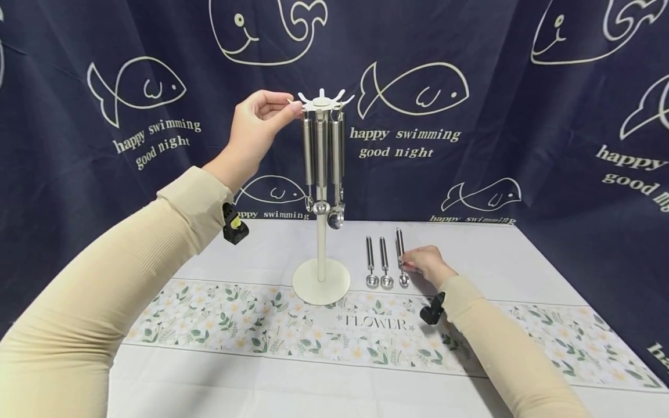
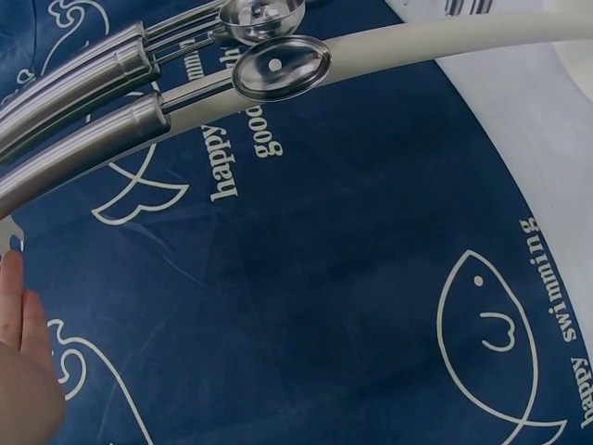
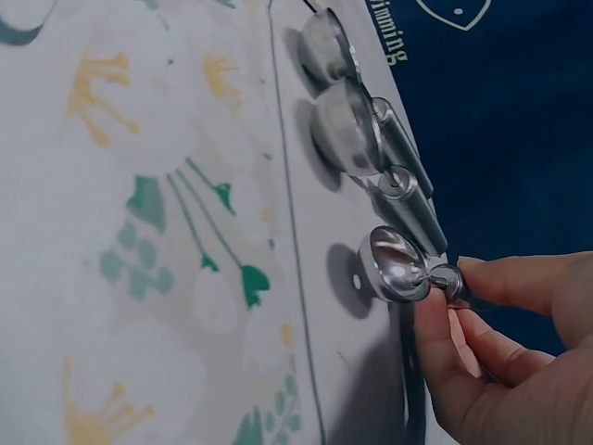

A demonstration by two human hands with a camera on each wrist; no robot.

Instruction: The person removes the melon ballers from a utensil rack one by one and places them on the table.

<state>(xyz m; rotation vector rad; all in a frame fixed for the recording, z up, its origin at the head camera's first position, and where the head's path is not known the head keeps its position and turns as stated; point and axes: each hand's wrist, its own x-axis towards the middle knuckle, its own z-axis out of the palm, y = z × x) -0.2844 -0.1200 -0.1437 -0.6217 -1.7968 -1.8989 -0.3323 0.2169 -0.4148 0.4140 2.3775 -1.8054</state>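
With thumb and fingers, my left hand (image 1: 255,125) pinches an arm of the white hook rack (image 1: 321,249) at its top left. Several steel scoops (image 1: 321,154) hang from the hooks by their handle ends, bowls down. Only some left fingertips show in the left wrist view, beside the hanging scoops (image 2: 83,153). Over the table at the right, my right hand (image 1: 430,264) pinches a melon baller (image 3: 394,264) by its handle near the bowl. Its small round bowl has a hole, and it looks slightly raised off the cloth. Two more melon ballers (image 1: 370,255) lie side by side to its left.
The rack's round base (image 1: 305,287) stands on a white table (image 1: 235,383), partly over a floral runner (image 1: 219,313). A dark blue curtain (image 1: 292,35) with fish drawings hangs right behind the table and along its right side.
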